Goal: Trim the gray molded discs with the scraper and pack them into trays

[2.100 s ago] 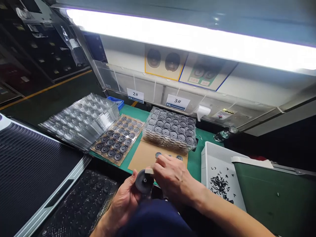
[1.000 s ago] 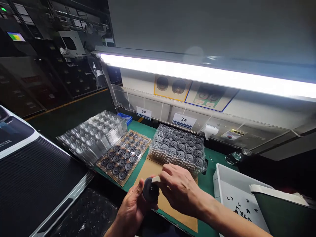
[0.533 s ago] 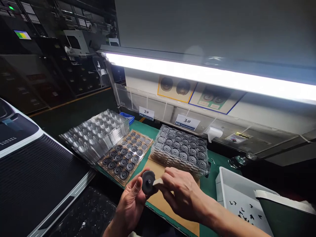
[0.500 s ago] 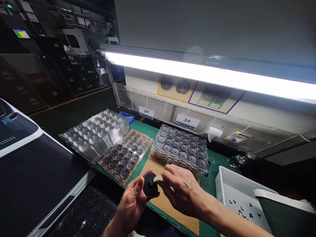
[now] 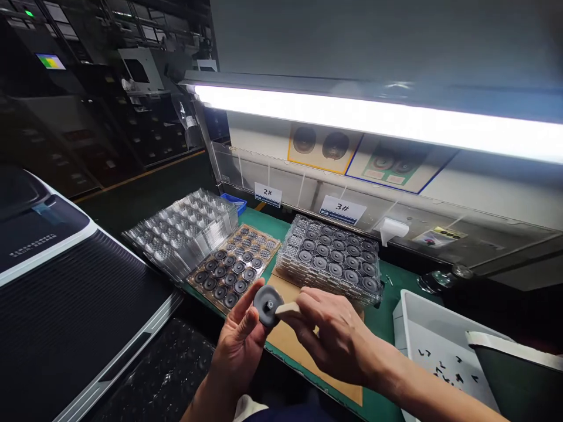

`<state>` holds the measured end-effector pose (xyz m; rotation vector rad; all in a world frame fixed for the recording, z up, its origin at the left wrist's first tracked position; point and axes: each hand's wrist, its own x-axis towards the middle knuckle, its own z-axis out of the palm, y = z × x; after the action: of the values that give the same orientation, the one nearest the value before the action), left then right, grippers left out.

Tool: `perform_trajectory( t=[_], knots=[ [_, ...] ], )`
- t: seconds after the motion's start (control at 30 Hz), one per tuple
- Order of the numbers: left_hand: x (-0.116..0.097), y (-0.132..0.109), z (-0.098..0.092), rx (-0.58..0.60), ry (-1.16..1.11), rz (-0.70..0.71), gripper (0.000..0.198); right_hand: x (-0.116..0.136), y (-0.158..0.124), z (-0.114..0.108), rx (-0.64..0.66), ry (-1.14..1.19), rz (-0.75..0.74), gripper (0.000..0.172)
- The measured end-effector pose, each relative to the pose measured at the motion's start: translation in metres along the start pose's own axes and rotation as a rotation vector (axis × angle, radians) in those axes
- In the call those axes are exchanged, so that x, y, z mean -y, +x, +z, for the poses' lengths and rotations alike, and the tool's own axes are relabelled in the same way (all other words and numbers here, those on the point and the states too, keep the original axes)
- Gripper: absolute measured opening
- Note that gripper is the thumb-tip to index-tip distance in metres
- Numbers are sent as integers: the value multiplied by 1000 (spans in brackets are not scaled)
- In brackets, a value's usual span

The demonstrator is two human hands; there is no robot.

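Observation:
A round black disc (image 5: 266,306) with a small raised centre is held upright by its edge in my left hand (image 5: 243,340). My right hand (image 5: 334,328) grips a pale, flat-ended tool (image 5: 288,310), whose tip meets the right side of the disc. Behind my left hand lies a clear tray (image 5: 259,231) with rows of similar black discs and several pockets without discs. A stack of clear trays (image 5: 303,272) with more black discs stands behind my right hand.
Stacked clear trays (image 5: 185,228) stand at the left. Brown cardboard (image 5: 338,375) lies on the green bench (image 5: 382,328). A white bin (image 5: 422,319) with small black scraps is at the right, beside a dark green container (image 5: 514,369). A lamp (image 5: 352,114) hangs above.
The disc in my left hand has turned to face me more. My right hand and the tool have shifted slightly, and the tool's tip is now at the disc's right side. The whole view has shifted a little.

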<state>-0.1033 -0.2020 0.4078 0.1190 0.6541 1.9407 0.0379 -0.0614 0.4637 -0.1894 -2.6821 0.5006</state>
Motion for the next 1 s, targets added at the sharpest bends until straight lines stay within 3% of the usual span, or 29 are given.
perform_trajectory(
  t=[0.1,0.2,0.3,0.37,0.47,0.53,0.67,0.87,1.0],
  knots=[
    [0,-3,-4,-18,92,-40,48,-1,-6,4,34,-17,24,25],
    [7,-3,-8,-2,128,-205,41,-2,-1,0,74,-122,-23,18],
    [14,-3,-10,24,90,-387,37,-3,9,-7,148,-171,-189,6],
    [16,-2,-11,49,49,-449,35,-4,13,-11,171,-185,-310,17],
    [15,-1,-10,47,13,-322,30,-4,12,-12,72,-172,-239,7],
    [13,-1,-9,21,44,-153,40,0,6,-9,-17,-72,-67,21],
    [12,-4,-6,-20,180,69,56,11,-5,0,29,120,40,24],
    [15,-10,-5,-23,268,181,50,13,-14,11,-39,141,93,24],
    [17,-10,-7,-13,273,155,49,8,-21,17,-63,160,127,25]
  ],
)
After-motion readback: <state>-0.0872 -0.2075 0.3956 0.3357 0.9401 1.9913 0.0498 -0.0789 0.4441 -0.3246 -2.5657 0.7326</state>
